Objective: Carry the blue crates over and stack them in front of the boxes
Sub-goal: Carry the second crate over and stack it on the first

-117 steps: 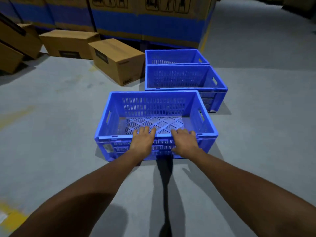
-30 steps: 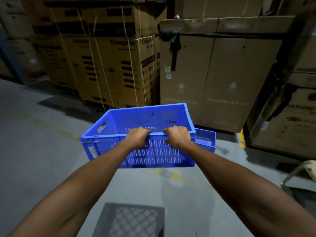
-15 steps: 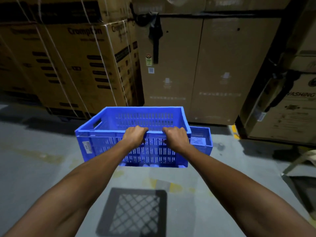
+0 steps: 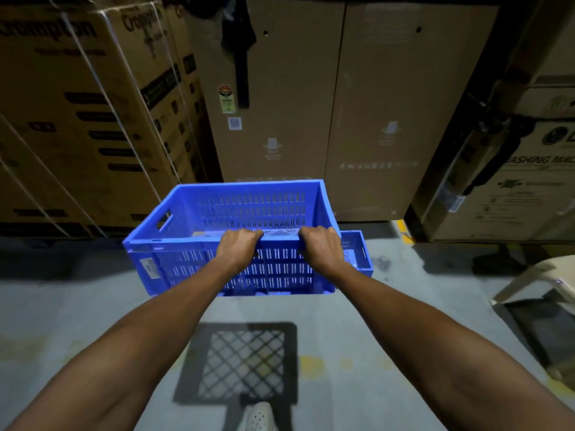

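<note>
I hold an empty blue slotted crate (image 4: 186, 244) in the air by its near long rim. My left hand (image 4: 238, 247) grips the rim left of centre and my right hand (image 4: 320, 247) grips it right of centre, both fists closed over the edge. The crate hangs level above the grey floor and casts a lattice shadow below it. Behind its right end, a second blue crate (image 4: 357, 253) rests on the floor, mostly hidden. Tall brown cardboard boxes (image 4: 373, 104) stand right behind both crates.
Strapped printed cartons (image 4: 77, 119) are stacked at the left and a washing-machine carton (image 4: 513, 181) at the right. A pale plastic chair (image 4: 535, 278) stands at the right edge. My shoe tip (image 4: 258, 415) shows at the bottom. Yellow floor marks lie near the boxes.
Since the oldest frame I have lifted the crate off the floor and carried it to the tall boxes. Over the last second I have come closer and the boxes loom larger.
</note>
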Demonstrator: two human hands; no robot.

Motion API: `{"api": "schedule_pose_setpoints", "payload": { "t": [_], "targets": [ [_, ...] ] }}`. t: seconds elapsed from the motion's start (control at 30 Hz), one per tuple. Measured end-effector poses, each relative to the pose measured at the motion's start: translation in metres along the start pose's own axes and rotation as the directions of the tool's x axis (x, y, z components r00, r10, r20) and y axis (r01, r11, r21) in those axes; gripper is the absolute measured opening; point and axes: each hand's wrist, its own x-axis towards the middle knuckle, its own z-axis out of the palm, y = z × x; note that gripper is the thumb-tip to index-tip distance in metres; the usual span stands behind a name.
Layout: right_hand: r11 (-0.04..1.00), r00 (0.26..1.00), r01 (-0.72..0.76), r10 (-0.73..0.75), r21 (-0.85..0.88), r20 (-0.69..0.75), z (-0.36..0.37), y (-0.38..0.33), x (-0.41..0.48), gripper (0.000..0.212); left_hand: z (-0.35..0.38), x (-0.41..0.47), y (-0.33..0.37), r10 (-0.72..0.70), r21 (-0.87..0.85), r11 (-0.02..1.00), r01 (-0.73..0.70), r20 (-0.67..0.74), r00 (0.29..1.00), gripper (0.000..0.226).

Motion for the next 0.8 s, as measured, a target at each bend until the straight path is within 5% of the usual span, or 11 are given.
{"api": "schedule_pose_setpoints", "payload": {
  "t": [0.3, 0.8],
  "targets": [
    [0.995, 0.996, -0.085, 0.086, 0.053, -0.029, 0.146, 0.028, 0.136, 0.021, 0.132, 0.146, -0.052, 0.051, 0.028, 0.998, -0.050, -0.040, 0.998, 0.026],
    [0.981, 0.971, 0.076, -0.032, 0.177, -0.238, 0.544, 0.144, 0.245, 0.029, 0.485, 0.318, -0.041, 0.106, 0.184, 0.980, -0.075, -0.165, 0.981, 0.017]
  ]
}}
